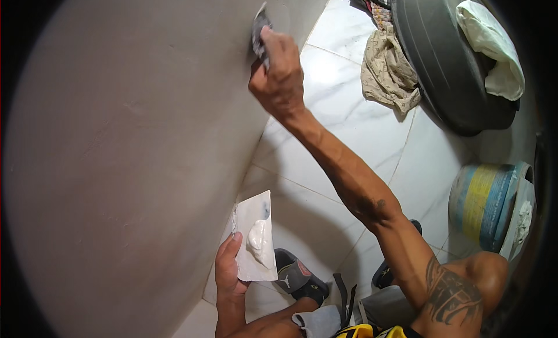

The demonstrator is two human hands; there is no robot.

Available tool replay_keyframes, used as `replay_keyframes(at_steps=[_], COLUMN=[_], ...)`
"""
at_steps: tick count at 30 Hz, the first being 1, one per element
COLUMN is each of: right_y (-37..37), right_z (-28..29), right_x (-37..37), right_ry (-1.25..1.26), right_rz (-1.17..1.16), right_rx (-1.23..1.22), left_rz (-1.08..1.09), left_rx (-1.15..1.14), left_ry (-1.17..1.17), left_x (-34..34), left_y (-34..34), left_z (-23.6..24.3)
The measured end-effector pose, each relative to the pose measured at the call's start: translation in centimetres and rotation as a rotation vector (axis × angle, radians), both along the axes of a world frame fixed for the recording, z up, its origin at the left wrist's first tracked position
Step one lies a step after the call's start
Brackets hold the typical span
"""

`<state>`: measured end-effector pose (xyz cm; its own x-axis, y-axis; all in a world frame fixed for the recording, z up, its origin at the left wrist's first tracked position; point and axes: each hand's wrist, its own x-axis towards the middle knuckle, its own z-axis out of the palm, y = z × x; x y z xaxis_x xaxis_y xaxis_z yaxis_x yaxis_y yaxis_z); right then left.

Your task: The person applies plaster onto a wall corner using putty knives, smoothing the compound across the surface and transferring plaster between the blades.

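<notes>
My right hand (pixel 281 76) is stretched out to the far side, closed round a dark putty knife (pixel 260 33) whose blade is at the grey wall (pixel 133 146). Part of the tool is hidden behind my fingers. Lower down, my left hand (pixel 229 262) grips a flat white board (pixel 247 212) by its left edge, thumb on top. A mound of white putty (pixel 257 243) sits on the board, toward its right side. A dark smudge marks the board's upper right corner.
White marbled floor tiles (pixel 325 100) meet the wall. At right stand a large black tub (pixel 444 65) with a white cloth (pixel 494 47), a beige patterned cloth (pixel 386 71), and a blue-and-yellow bucket (pixel 485 204) with white residue at its rim. My slippers (pixel 299 274) are below.
</notes>
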<state>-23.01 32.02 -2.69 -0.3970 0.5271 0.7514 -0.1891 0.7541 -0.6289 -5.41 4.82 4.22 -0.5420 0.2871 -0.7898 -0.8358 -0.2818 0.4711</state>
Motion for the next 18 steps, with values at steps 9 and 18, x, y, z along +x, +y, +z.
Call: replay_keyframes(at_steps=[9, 18], right_y=[5.7, 6.6], right_z=[-2.2, -1.2], right_x=[2.4, -0.9], right_ry=[-0.193, -0.507], right_rz=[-0.003, 0.213], right_rx=[-0.369, -0.720], left_rz=[-0.001, 0.019], left_rx=[0.004, 0.034], left_ry=[0.035, 0.025], left_x=[0.2, 0.6], left_y=[0.0, -0.4], left_z=[0.1, 0.1])
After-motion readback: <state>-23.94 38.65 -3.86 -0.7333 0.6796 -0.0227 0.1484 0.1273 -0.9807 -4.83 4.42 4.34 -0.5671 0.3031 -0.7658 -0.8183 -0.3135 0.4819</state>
